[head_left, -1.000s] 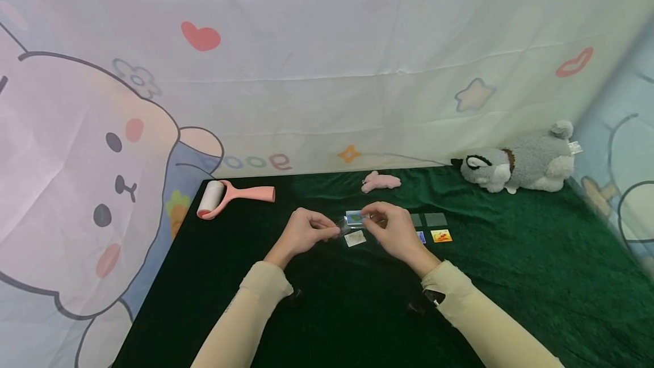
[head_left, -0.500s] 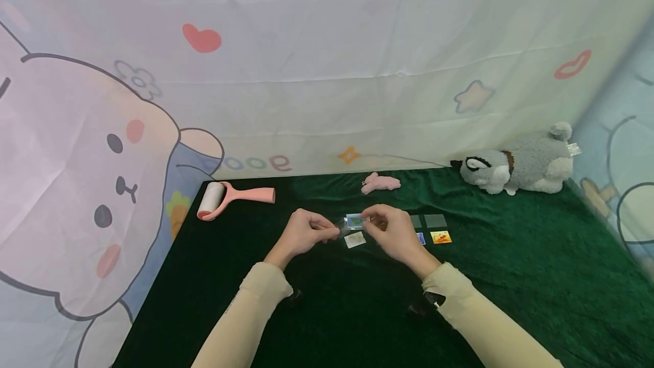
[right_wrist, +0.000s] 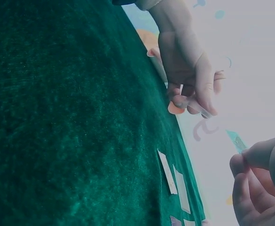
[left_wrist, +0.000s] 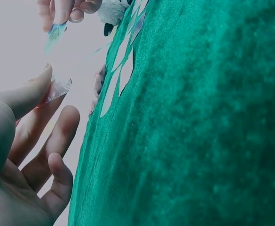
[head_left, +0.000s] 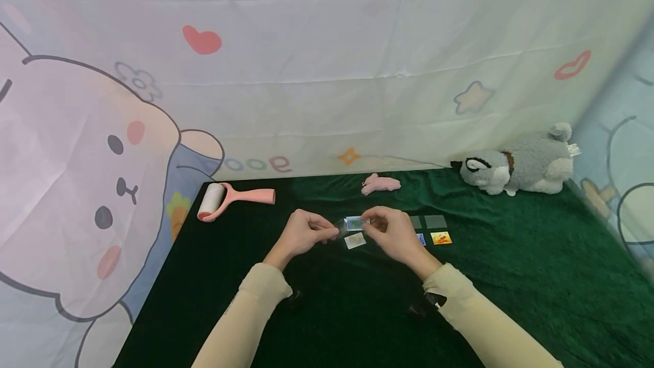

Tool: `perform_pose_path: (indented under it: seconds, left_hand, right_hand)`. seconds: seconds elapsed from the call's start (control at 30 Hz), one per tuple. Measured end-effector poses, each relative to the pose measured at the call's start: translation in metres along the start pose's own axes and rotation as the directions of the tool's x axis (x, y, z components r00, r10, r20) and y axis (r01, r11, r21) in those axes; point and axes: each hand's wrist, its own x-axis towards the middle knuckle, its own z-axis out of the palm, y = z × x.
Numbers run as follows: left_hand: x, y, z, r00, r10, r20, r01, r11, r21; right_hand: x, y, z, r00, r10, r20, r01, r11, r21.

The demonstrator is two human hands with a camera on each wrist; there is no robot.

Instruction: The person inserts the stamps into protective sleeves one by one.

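Thumb and fingertips of my left hand (head_left: 304,230) pinch a small clear plastic sleeve (left_wrist: 60,88), which catches the light in the left wrist view. Opposite it, my right hand (head_left: 394,234) pinches a small blue-bordered stamp (head_left: 353,223) with a green picture by its right edge. A short gap separates stamp and sleeve in both wrist views, and both are held above the green cloth. On the cloth below lies a pale stamp (head_left: 355,239). Further right are a blue stamp (head_left: 421,238), partly hidden by the right hand, and an orange-yellow stamp (head_left: 441,237).
Behind the stamps lie flat greyish rectangles (head_left: 436,220) like clear sleeves. A pink plush toy (head_left: 381,183) sits at the back, a pink-handled lint roller (head_left: 237,196) at the back left. A grey plush animal (head_left: 531,161) lies back right, against the printed curtain (head_left: 327,112).
The stamp in my right hand has dipped slightly. Both hands keep their pinch and stay almost in place.
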Motion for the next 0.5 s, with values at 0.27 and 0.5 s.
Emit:
perform_pose_path:
  seconds: [0.27, 0.5]
  left_hand:
    - [-0.0001, 0.0016, 0.0003, 1.000, -0.001, 0.021, 0.001, 1.000, -0.015]
    - [-0.0003, 0.0017, 0.0000, 1.000, -0.003, 0.014, 0.003, 1.000, -0.011]
  right_hand:
    - [-0.0001, 0.0004, -0.0006, 1.000, 0.000, 0.012, 0.000, 1.000, 0.022]
    - [0.0001, 0.0021, -0.0010, 1.000, 0.001, 0.007, -0.001, 1.000, 0.009]
